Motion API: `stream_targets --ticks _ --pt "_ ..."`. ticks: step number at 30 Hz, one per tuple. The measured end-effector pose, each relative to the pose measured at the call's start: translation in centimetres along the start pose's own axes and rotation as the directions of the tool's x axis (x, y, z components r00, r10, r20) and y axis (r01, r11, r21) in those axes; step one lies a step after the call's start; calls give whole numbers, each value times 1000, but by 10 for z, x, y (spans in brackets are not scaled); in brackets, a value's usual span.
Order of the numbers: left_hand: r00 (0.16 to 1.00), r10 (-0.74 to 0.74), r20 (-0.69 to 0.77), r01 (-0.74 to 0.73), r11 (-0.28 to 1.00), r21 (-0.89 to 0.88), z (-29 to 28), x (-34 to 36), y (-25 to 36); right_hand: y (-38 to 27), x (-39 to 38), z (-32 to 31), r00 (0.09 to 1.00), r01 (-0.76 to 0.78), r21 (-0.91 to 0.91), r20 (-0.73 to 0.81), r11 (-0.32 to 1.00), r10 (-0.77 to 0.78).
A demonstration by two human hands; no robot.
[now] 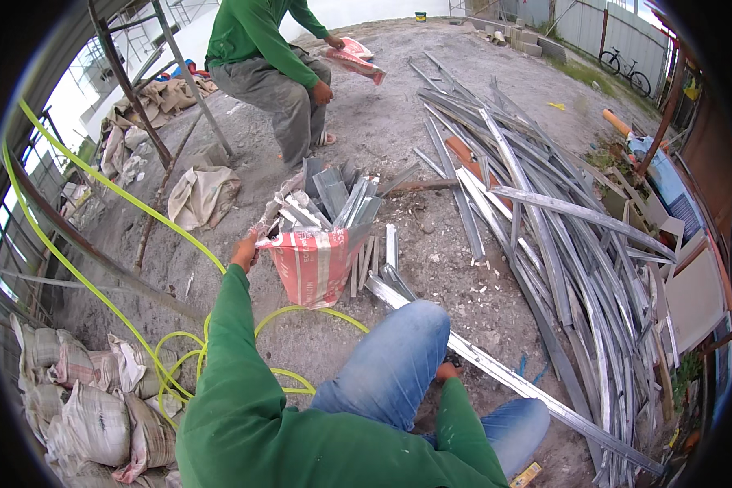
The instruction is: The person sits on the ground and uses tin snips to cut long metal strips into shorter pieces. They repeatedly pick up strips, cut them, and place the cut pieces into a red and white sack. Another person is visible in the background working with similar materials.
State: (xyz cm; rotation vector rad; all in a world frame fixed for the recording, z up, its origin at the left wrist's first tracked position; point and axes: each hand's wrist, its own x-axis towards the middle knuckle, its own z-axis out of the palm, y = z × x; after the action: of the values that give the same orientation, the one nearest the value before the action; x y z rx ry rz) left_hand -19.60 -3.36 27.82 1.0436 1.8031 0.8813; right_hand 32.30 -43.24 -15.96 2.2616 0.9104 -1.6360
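Observation:
A red and white sack [313, 264] stands upright on the ground in front of me, filled with cut pieces of grey metal channel [333, 193]. My left hand [245, 250] is closed on the left side of its rim. Low beside my bent knee is my right hand [446, 372], its fingers mostly hidden. A small dark object [454, 358] shows next to it, too little to name. Just beyond that hand, a long silvery metal channel [512, 380] runs slantwise across the ground. Short metal offcuts [391, 252] lie right of the sack.
A large heap of long metal channels [545, 236] covers the right side. Yellow-green hose [106, 172] loops at my left, near stacked filled sacks [93, 423]. Ahead, a person in green [256, 49] bends, holding another red and white sack [356, 58]. Metal posts [130, 89] stand at far left.

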Motion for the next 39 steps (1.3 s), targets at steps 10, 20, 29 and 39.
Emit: stream_targets --ticks 10,20,29,39 --pt "979 203 -34 -186 942 278 43 9 26 34 40 -7 960 49 404 -273 914 69" --pt "981 -10 -195 5 1000 -24 -106 -51 -101 7 -80 -2 990 27 165 -142 986 -3" --pt "946 -111 -306 -83 828 -555 -119 -85 -199 8 -88 -7 990 3 191 -138 982 24" --pt "922 -219 -320 -30 784 -621 -120 -156 -233 -3 -83 -9 991 -8 169 -127 986 30"
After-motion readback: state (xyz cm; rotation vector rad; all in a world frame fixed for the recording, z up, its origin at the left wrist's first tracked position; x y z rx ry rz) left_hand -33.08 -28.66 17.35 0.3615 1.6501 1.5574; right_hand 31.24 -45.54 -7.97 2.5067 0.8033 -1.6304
